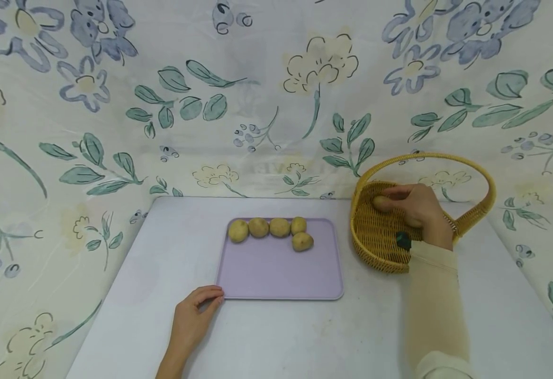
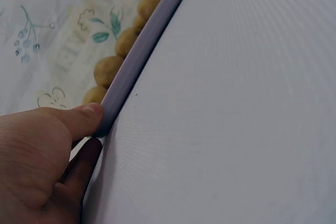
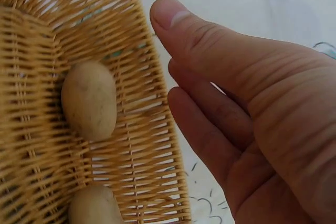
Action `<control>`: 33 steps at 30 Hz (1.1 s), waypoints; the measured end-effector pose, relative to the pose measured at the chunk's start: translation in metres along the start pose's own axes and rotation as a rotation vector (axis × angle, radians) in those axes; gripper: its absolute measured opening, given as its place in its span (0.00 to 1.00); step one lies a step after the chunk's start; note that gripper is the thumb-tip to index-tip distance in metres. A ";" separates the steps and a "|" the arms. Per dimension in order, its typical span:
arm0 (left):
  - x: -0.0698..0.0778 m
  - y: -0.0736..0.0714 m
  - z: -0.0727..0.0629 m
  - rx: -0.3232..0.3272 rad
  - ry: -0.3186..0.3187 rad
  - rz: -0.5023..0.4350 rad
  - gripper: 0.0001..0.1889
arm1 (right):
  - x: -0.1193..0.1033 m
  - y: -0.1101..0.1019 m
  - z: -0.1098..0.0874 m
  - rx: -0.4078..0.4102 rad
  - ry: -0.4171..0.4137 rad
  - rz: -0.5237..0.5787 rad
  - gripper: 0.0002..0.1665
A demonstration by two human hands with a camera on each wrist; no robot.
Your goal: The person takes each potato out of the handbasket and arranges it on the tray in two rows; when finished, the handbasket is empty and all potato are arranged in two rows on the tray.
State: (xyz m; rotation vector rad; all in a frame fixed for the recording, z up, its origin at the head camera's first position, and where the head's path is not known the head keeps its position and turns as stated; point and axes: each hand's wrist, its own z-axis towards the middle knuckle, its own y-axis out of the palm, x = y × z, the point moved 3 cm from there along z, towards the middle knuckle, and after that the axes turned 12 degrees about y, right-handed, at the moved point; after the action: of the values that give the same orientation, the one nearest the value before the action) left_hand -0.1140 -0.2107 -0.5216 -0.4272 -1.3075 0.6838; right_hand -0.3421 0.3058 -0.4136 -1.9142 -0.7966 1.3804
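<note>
Tray's (image 1: 278, 273) being pinched by the left hand (image 1: 192, 317), five potatoes (image 1: 280, 227) done, with two more seemingly being left in the basket (image 1: 373, 234) right of it, right hand (image 1: 422, 206) being held parted, empty.

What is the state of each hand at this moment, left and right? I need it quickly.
Left hand: closed, pinching the tray at its near corner.
Right hand: open, holding nothing, at the basket.
</note>
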 end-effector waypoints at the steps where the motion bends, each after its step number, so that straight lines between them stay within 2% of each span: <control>1: 0.000 0.000 0.000 0.000 0.000 0.000 0.08 | 0.001 -0.001 0.002 0.002 -0.007 -0.010 0.44; 5: -0.001 -0.001 0.001 0.001 -0.002 -0.009 0.09 | 0.003 -0.001 0.012 -0.007 -0.041 -0.045 0.32; 7: -0.001 -0.002 0.001 -0.003 -0.006 -0.010 0.09 | 0.005 0.000 0.016 -0.031 -0.049 -0.058 0.31; 11: -0.001 -0.001 0.000 -0.017 -0.007 -0.006 0.08 | 0.008 0.004 0.023 -0.072 -0.053 -0.087 0.32; 18: -0.003 0.000 -0.001 -0.027 -0.007 -0.004 0.09 | 0.019 0.014 0.028 -0.112 0.021 -0.043 0.38; 25: -0.002 0.001 -0.002 -0.012 0.009 0.017 0.08 | 0.020 0.020 0.033 -0.103 -0.010 -0.023 0.40; 33: -0.002 0.000 -0.001 0.002 -0.010 -0.006 0.08 | 0.020 0.022 0.038 -0.100 -0.022 -0.083 0.40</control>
State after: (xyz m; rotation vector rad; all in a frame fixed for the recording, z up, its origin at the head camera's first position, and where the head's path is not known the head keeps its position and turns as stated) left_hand -0.1133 -0.2117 -0.5229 -0.4191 -1.3168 0.6827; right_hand -0.3705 0.3138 -0.4513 -1.9219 -0.9610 1.3364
